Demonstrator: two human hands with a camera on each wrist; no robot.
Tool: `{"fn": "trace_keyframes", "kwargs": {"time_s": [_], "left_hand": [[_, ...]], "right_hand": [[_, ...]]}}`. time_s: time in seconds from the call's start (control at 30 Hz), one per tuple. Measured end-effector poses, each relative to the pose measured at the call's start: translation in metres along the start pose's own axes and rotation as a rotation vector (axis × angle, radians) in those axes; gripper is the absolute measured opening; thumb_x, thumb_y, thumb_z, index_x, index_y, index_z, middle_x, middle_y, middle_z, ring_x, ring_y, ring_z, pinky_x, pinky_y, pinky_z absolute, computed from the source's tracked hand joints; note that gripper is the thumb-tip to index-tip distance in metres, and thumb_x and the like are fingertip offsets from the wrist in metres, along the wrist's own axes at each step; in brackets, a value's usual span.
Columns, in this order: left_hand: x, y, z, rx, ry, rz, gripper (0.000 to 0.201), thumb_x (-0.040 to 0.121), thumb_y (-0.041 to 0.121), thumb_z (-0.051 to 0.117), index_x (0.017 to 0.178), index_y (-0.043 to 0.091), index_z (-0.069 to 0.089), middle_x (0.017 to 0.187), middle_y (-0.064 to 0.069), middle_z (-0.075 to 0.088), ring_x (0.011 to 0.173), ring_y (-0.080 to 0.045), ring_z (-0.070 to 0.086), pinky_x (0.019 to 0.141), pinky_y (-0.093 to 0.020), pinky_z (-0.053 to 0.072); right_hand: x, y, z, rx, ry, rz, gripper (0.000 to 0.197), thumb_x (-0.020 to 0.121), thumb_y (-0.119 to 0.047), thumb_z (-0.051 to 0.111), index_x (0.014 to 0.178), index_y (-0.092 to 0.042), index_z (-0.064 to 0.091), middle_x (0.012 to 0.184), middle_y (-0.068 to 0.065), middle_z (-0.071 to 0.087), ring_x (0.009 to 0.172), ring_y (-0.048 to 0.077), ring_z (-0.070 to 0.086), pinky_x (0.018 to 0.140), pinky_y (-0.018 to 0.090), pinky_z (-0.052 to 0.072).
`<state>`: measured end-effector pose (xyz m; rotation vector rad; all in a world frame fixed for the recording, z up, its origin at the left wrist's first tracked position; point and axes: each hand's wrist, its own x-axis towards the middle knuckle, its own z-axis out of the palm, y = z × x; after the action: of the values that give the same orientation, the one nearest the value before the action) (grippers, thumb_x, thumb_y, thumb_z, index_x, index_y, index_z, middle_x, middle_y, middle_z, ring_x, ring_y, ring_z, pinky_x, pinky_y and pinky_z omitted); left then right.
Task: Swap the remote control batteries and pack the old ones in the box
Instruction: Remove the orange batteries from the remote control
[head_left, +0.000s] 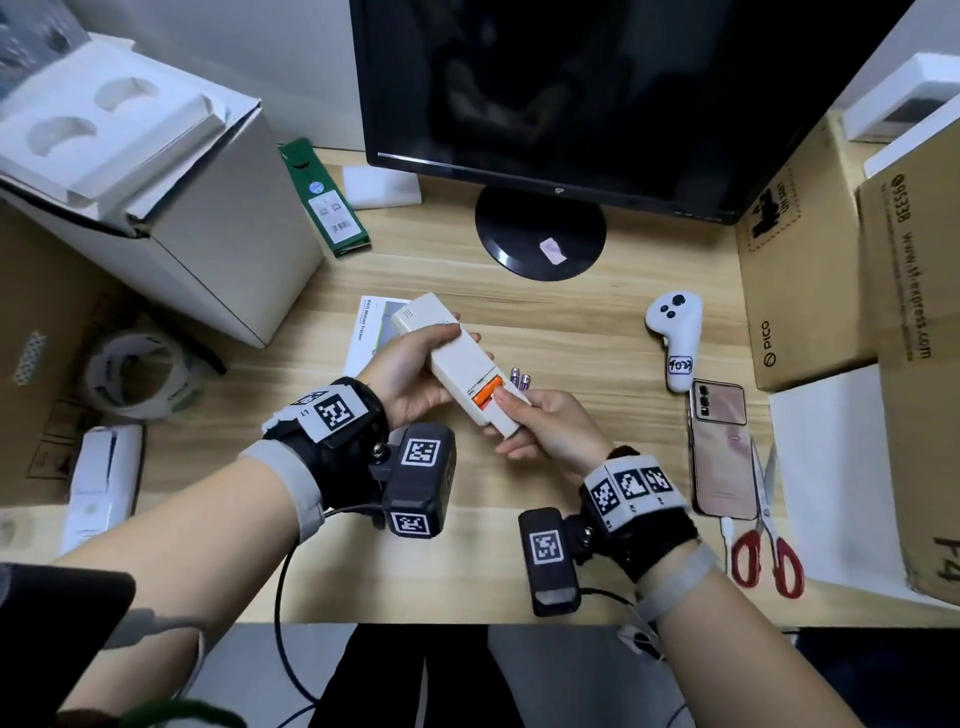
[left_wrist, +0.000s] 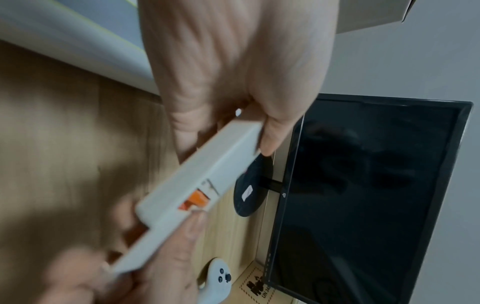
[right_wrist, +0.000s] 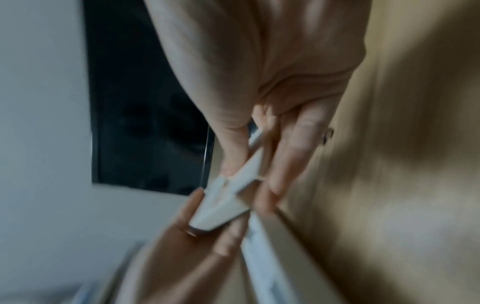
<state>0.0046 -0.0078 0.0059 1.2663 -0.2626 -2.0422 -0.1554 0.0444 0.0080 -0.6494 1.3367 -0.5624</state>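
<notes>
My left hand (head_left: 415, 364) grips the upper half of a white remote control (head_left: 447, 343), held tilted above the wooden desk (head_left: 571, 332). Its battery compartment is partly uncovered and shows orange batteries (head_left: 485, 393). My right hand (head_left: 540, 431) pinches the half-slid battery cover (head_left: 511, 415) at the lower end, thumb on top and fingers beneath. Two purple batteries (head_left: 521, 379) lie on the desk just behind the remote. The left wrist view shows the remote (left_wrist: 207, 170), the orange cells (left_wrist: 197, 200) and the offset cover (left_wrist: 145, 246). In the blurred right wrist view, both hands are on the remote (right_wrist: 228, 205).
A monitor (head_left: 597, 93) on a round stand (head_left: 540, 234) fills the back. To the right lie a white controller (head_left: 675, 332), a phone (head_left: 722, 452), red scissors (head_left: 769, 545) and cardboard boxes (head_left: 800, 260). Left are an open white box (head_left: 208, 234), a tape roll (head_left: 135, 374) and a small white box (head_left: 101, 478).
</notes>
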Motion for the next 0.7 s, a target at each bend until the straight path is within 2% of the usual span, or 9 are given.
{"fn": "trace_keyframes", "kwargs": {"time_s": [0.1,0.17,0.23,0.33,0.4,0.5,0.6,0.63,0.7], "left_hand": [[0.004,0.001,-0.001,0.023,0.055,0.003,0.015,0.096,0.011,0.046,0.103,0.002,0.055,0.091,-0.012,0.062,0.085,-0.023,0.064,0.068,-0.04,0.058],[0.004,0.001,-0.003,0.027,0.068,0.014,0.015,0.095,0.009,0.046,0.102,0.001,0.057,0.091,-0.012,0.062,0.084,-0.023,0.064,0.071,-0.039,0.057],[0.005,-0.001,-0.008,0.01,0.079,0.021,0.014,0.095,0.008,0.047,0.104,0.003,0.056,0.094,-0.011,0.064,0.085,-0.024,0.064,0.074,-0.041,0.056],[0.003,-0.004,-0.012,-0.019,0.084,0.008,0.008,0.096,0.009,0.046,0.096,0.01,0.055,0.095,-0.01,0.065,0.084,-0.026,0.063,0.073,-0.046,0.056],[0.002,-0.006,-0.012,0.007,0.074,-0.019,0.012,0.097,0.012,0.045,0.09,0.011,0.055,0.093,-0.01,0.064,0.082,-0.025,0.063,0.073,-0.043,0.056],[0.001,-0.008,-0.013,0.018,0.046,-0.04,0.019,0.098,0.016,0.044,0.084,0.009,0.057,0.09,-0.01,0.063,0.082,-0.025,0.062,0.077,-0.045,0.052],[0.0,-0.008,-0.013,-0.011,-0.011,-0.042,0.015,0.098,0.017,0.044,0.091,0.014,0.057,0.092,-0.009,0.064,0.078,-0.025,0.067,0.072,-0.044,0.057],[0.0,-0.009,-0.013,-0.02,-0.033,-0.038,0.013,0.098,0.018,0.044,0.094,0.016,0.057,0.094,-0.009,0.066,0.076,-0.024,0.069,0.069,-0.043,0.058],[0.0,-0.01,-0.014,-0.032,-0.071,-0.028,0.014,0.098,0.017,0.044,0.099,0.019,0.058,0.097,-0.009,0.067,0.076,-0.024,0.071,0.068,-0.044,0.059]], "right_hand": [[0.01,0.011,-0.015,-0.01,0.24,0.001,0.017,0.09,-0.022,0.056,0.092,-0.006,0.061,0.048,-0.002,0.063,0.029,0.001,0.048,0.033,0.01,0.036],[0.017,0.022,-0.029,-0.031,0.416,0.007,0.014,0.09,-0.02,0.056,0.084,-0.007,0.06,0.051,0.002,0.059,0.026,0.0,0.043,0.031,0.012,0.033],[0.023,0.032,-0.04,-0.155,0.499,0.024,0.012,0.088,-0.019,0.058,0.085,-0.008,0.06,0.056,0.003,0.054,0.027,0.0,0.043,0.033,0.015,0.035],[0.031,0.044,-0.048,-0.357,0.522,0.058,0.006,0.081,-0.018,0.064,0.076,-0.017,0.061,0.064,0.007,0.062,0.05,0.019,0.057,0.053,0.031,0.047],[0.036,0.048,-0.05,-0.446,0.524,0.094,0.01,0.076,-0.017,0.066,0.075,-0.021,0.057,0.086,0.013,0.071,0.074,0.034,0.065,0.07,0.042,0.051],[0.029,0.041,-0.05,-0.684,0.587,0.088,0.033,0.076,-0.018,0.065,0.108,-0.016,0.056,0.112,0.007,0.061,0.098,0.028,0.062,0.075,0.028,0.043],[0.017,0.028,-0.041,-0.743,0.648,-0.129,0.041,0.077,-0.022,0.066,0.116,-0.015,0.053,0.119,0.004,0.049,0.099,0.021,0.058,0.082,0.026,0.04],[0.014,0.023,-0.035,-0.688,0.606,-0.213,0.035,0.077,-0.023,0.067,0.11,-0.016,0.057,0.113,0.001,0.051,0.092,0.017,0.057,0.082,0.026,0.042],[0.009,0.015,-0.02,-0.524,0.396,-0.282,0.026,0.074,-0.024,0.072,0.097,-0.02,0.061,0.096,-0.002,0.058,0.074,0.011,0.054,0.081,0.03,0.047]]}}
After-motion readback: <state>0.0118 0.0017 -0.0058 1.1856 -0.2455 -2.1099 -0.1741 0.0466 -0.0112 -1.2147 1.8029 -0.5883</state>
